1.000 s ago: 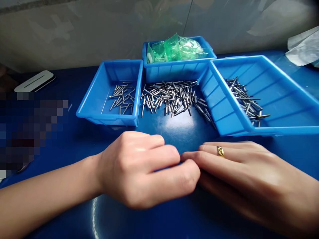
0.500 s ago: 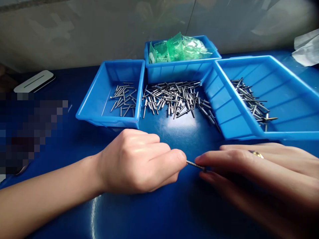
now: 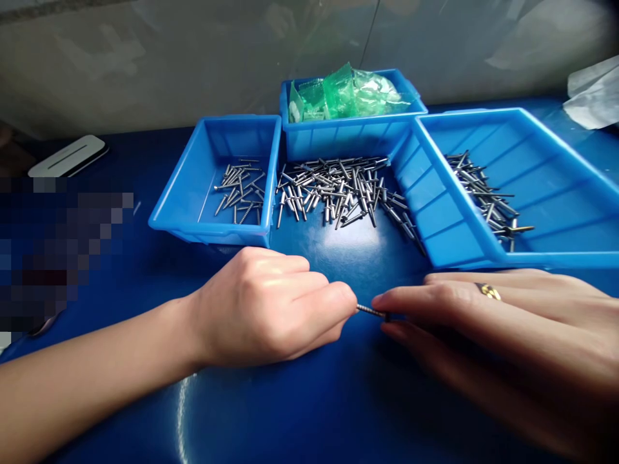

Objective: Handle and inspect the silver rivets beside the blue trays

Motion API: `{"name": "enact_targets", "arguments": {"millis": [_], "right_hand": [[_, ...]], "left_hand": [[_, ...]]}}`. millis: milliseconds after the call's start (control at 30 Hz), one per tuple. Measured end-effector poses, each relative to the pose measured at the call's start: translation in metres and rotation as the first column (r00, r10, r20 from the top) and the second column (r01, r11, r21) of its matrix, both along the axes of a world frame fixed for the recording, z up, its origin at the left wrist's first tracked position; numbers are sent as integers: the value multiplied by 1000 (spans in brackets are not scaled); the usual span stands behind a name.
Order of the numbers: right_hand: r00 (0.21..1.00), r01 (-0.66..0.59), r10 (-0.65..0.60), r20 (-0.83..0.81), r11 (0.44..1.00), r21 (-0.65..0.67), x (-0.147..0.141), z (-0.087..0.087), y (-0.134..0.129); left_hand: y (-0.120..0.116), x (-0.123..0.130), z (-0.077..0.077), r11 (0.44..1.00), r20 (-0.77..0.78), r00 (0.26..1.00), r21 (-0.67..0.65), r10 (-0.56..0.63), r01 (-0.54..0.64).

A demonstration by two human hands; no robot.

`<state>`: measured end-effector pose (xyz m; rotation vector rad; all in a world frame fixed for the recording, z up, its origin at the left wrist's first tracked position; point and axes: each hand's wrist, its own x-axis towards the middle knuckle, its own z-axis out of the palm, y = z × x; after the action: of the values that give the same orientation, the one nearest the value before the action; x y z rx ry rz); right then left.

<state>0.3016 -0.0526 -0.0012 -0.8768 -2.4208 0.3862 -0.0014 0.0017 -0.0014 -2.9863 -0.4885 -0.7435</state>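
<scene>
Low over the blue tabletop, a thin threaded screw spans the gap between my two hands. My left hand is closed in a fist, with one end of the screw poking out by its thumb and index finger. Whatever else lies inside that fist is hidden. My right hand, with a gold ring, has its thumb and index fingertip around the head end of the screw. Beyond the hands, a loose pile of pop rivets and screws lies on the table between the bins.
A left blue bin contains several screws. The right blue bin holds rivets and similar pieces. Behind stands another blue bin with green plastic bags. A white device sits far left; crumpled white paper is far right.
Both hands have shifted slightly up and left with the screw between them. My right fingertips are a little closer to my left fist. The bins and pile look the same.
</scene>
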Motion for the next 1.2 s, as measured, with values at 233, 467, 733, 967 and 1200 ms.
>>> {"name": "enact_targets", "arguments": {"millis": [233,467,733,967,1200], "right_hand": [[1000,9,-9,2,1000,30,1,-3,4],[1000,14,-14,13,1000,18,2,-3,6],[999,1,-2,38,1000,12,7,1,-1],[998,20,-20,55,1000,-2,2,-7,6],[998,-42,39,57,998,39,-5,-3,19]], "left_hand": [[0,-1,0,1000,-9,1000,-6,-14,14],[0,-1,1,1000,7,1000,-18,-19,19],[0,-2,0,1000,-13,1000,-5,-7,6],[-1,-1,-1,1000,14,1000,-6,-6,6],[-2,3,-1,999,81,997,-45,4,-1]]}}
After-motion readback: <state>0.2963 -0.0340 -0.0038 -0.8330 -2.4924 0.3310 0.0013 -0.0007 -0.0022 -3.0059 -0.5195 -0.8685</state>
